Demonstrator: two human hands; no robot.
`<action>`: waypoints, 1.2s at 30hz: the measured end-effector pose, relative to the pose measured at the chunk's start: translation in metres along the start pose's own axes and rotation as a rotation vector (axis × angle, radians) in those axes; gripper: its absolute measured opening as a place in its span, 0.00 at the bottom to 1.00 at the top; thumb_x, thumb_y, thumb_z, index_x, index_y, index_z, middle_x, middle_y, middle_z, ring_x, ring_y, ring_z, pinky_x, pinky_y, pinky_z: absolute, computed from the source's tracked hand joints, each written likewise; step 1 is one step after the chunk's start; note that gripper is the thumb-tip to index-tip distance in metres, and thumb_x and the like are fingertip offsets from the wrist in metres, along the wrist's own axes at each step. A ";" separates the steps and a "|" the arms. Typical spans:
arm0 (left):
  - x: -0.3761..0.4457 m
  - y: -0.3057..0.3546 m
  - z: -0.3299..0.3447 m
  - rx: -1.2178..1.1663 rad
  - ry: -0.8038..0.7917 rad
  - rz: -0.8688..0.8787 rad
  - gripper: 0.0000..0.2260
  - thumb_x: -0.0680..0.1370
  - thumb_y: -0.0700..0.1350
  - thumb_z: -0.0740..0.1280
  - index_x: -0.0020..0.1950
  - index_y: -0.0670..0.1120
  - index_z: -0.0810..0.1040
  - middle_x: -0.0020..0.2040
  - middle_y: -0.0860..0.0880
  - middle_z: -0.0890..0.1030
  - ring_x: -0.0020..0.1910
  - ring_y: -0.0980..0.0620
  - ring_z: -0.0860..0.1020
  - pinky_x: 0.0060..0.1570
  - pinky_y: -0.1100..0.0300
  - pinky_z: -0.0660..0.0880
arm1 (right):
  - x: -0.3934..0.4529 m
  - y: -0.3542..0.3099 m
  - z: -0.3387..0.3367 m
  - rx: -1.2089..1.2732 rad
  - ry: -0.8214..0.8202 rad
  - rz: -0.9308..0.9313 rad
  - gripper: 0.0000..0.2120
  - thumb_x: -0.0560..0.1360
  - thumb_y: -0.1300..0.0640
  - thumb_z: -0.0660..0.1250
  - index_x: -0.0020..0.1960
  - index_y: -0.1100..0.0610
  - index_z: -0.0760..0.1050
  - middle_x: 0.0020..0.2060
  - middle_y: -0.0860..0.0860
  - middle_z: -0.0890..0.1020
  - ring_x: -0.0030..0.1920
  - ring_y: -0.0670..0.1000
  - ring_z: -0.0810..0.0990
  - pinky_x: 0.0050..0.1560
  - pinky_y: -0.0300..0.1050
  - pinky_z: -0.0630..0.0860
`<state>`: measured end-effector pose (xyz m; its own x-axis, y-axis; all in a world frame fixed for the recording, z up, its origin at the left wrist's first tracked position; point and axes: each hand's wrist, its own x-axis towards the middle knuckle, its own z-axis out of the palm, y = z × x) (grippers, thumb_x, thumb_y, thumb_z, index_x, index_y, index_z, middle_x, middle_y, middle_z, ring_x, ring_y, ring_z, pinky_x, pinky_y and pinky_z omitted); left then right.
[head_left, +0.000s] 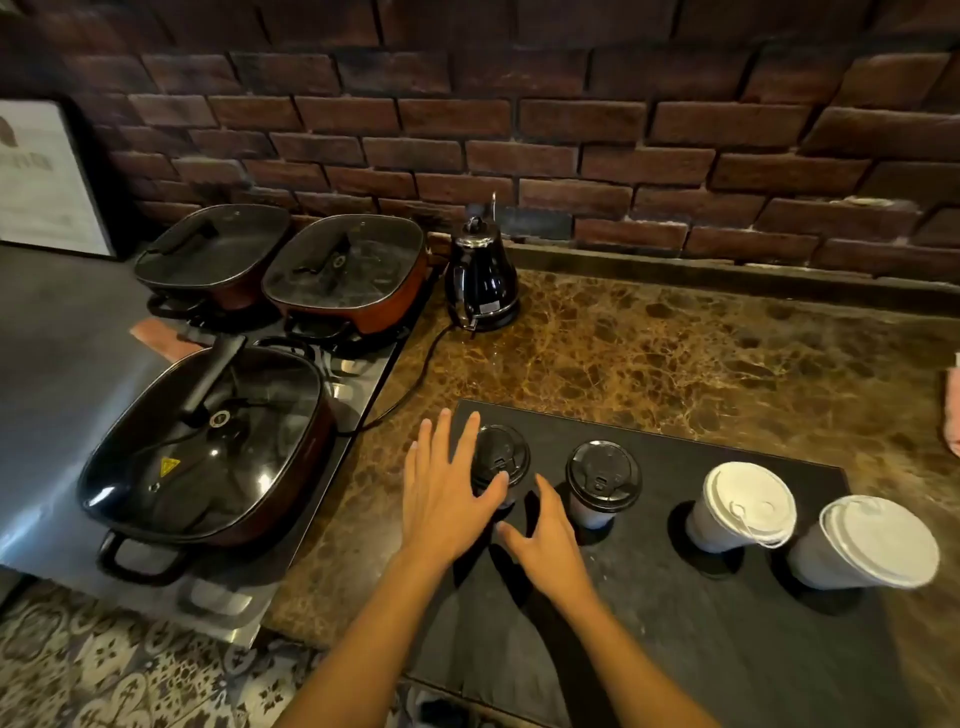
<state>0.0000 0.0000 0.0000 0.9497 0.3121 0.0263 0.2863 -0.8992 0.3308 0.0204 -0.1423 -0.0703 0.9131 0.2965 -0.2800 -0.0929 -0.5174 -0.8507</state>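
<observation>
We are holding our left hand (441, 499) with fingers (442, 441) spread wide, thumb brushing the black-lidded cup (501, 454) just right of them; our right hand (550, 540) is hovering loosely open below, probably to lift the cup from its dark holder (675, 649)

Left end of the black mat (675, 649): body of black-lidded cup (503, 453) hidden by left hand (441, 501); right of the mat, pink object (953, 415) cut off by frame edge, unidentifiable

The marble counter (675, 353) bears a black kettle (480, 283) and a dark mat (675, 623) holding 4 cups (501, 454).
</observation>
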 end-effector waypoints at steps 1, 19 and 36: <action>0.004 -0.001 0.000 -0.004 -0.013 0.024 0.36 0.78 0.65 0.57 0.81 0.56 0.48 0.82 0.47 0.46 0.81 0.46 0.42 0.77 0.47 0.45 | 0.004 -0.002 0.003 0.032 0.011 -0.002 0.43 0.73 0.50 0.73 0.79 0.55 0.53 0.78 0.51 0.60 0.77 0.52 0.59 0.75 0.48 0.60; 0.036 -0.007 0.019 -0.042 -0.202 0.233 0.37 0.74 0.61 0.66 0.79 0.59 0.53 0.78 0.47 0.57 0.76 0.46 0.59 0.70 0.51 0.65 | 0.058 0.005 0.038 0.138 0.098 -0.039 0.27 0.74 0.54 0.70 0.72 0.48 0.67 0.62 0.44 0.79 0.62 0.39 0.77 0.62 0.41 0.76; 0.035 0.008 -0.095 -0.414 -0.236 0.206 0.35 0.67 0.54 0.73 0.72 0.64 0.66 0.62 0.57 0.67 0.61 0.54 0.73 0.55 0.60 0.75 | -0.009 -0.073 -0.004 0.451 0.098 -0.179 0.33 0.65 0.52 0.77 0.66 0.45 0.68 0.61 0.45 0.75 0.58 0.39 0.78 0.53 0.38 0.77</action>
<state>0.0236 0.0327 0.0928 0.9975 0.0206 -0.0669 0.0611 -0.7232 0.6879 0.0204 -0.1108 -0.0042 0.9614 0.2608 -0.0875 -0.0744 -0.0598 -0.9954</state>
